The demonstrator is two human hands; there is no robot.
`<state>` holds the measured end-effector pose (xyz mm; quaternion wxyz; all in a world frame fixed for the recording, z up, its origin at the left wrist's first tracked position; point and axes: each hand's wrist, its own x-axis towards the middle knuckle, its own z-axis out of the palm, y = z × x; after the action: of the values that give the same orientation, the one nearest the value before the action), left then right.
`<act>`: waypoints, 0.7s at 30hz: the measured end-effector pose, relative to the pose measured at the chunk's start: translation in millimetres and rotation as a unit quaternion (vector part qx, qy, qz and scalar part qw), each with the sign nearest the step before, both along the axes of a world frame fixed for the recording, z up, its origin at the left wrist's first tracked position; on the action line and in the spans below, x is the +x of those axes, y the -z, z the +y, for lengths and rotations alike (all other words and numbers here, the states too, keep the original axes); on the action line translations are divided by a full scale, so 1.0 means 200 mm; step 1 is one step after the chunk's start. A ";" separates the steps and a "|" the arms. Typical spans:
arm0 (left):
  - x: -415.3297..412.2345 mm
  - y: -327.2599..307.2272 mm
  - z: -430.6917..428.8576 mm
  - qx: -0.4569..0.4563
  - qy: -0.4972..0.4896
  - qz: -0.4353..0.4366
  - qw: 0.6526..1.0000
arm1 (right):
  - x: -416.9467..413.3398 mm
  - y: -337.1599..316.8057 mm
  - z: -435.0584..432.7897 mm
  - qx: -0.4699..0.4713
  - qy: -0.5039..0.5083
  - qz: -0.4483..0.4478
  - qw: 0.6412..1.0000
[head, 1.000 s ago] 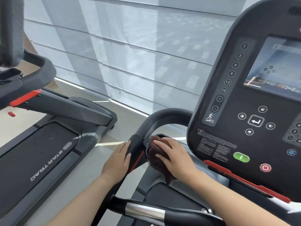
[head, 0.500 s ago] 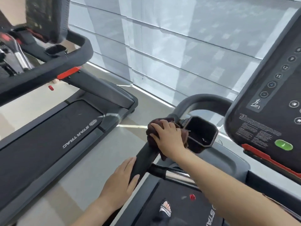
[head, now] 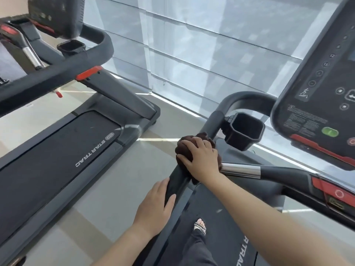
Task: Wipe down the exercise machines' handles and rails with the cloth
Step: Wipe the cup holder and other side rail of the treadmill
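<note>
Two treadmills stand side by side: one on the left (head: 63, 150) and one under the person (head: 221, 217). Each has one cup holder, left (head: 72, 47) and right (head: 244, 131), making two. Two hands show, left (head: 155, 206) and right (head: 201, 158), with one cloth (head: 185, 148) and one sandalled foot (head: 199, 226).

Standing in gym room beside big window wall (head: 192, 54); pale grey roller blinds (head: 221, 60) hanging down over glass, daylight glowing through them. Bright strip of light running along foot of blinds, short streak lying across floor (head: 99, 208). Floor showing smooth beige-grey tiles, slightly glossy, in gap to my left. Peach-toned wall (head: 13, 6) peeking in at top-left corner. Small red object (head: 59, 94) lying on floor at far left; cannot tell what it is.
</note>
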<state>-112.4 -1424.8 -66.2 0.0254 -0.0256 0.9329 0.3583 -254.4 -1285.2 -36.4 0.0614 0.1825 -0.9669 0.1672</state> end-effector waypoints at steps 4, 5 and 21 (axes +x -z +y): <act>0.00 0.00 0.00 0.009 0.003 0.009 1.000 | -0.01 -0.01 0.01 -0.062 0.016 -0.043 0.997; 0.00 0.00 0.00 0.008 0.004 0.009 1.000 | -0.03 -0.01 0.01 -0.075 0.025 -0.050 0.996; -0.03 -0.02 0.02 0.000 -0.016 -0.030 0.999 | -0.09 0.01 0.01 -0.038 -0.026 -0.012 0.999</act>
<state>-118.0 -1421.6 -61.6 0.0473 -0.0515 0.9312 0.3576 -272.5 -1283.3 -37.6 0.0527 0.2029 -0.9556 0.2071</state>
